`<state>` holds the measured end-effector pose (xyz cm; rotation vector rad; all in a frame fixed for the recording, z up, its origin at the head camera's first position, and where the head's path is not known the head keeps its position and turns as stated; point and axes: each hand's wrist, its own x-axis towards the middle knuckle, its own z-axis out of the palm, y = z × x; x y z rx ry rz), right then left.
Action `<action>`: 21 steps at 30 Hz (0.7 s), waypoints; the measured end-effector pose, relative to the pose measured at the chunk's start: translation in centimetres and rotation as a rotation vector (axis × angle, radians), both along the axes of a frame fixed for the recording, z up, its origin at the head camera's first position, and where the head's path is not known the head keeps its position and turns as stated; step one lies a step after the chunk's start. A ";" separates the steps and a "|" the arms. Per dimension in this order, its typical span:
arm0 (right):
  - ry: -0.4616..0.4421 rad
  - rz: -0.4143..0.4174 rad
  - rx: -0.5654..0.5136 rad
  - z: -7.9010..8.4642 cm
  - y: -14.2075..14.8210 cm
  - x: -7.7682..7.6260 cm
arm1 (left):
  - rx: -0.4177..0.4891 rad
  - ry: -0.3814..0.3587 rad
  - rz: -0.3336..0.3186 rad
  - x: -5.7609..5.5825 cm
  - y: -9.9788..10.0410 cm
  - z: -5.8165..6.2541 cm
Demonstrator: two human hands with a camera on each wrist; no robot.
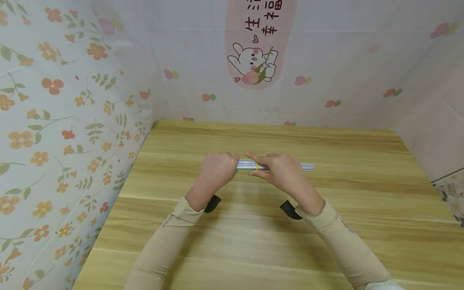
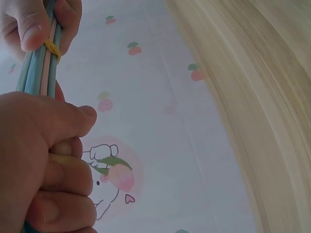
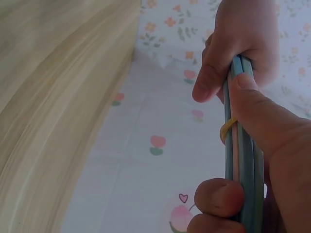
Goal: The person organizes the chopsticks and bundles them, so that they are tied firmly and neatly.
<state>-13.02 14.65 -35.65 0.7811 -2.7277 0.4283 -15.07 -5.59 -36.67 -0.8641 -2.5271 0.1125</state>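
A bundle of thin pastel sticks point(image 1: 246, 164), blue-green and pink in the wrist views, is held level above the table. Round it sits a yellow rubber band point(image 1: 257, 165). My left hand point(image 1: 219, 169) grips one end in a fist, hiding that end. On the other side of the band, my right hand point(image 1: 286, 171) has fingers curled round the bundle. In the right wrist view its thumb point(image 3: 265, 109) lies along the sticks beside the band. Beyond the right hand, the far stick ends stick out.
Beneath the hands is a wood-grain table point(image 1: 239, 249). A white cloth point(image 1: 188, 52) printed with fruit and a rabbit hangs behind it, and a flowered cloth point(image 1: 58, 133) hangs at the left. Dark curved pieces point(image 1: 291, 210) show at both wrists.
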 end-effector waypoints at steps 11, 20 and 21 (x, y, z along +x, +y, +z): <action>-0.009 0.023 -0.032 0.1 0.8 0.2 | 0.004 0.024 -0.011 -0.1 0.2 0.0; -0.050 0.001 -0.079 0.1 2.3 0.4 | 0.032 0.015 -0.028 -0.2 0.0 -0.4; -0.043 0.001 -0.082 0.0 2.4 0.4 | 0.029 0.021 -0.029 -0.3 -0.1 -0.4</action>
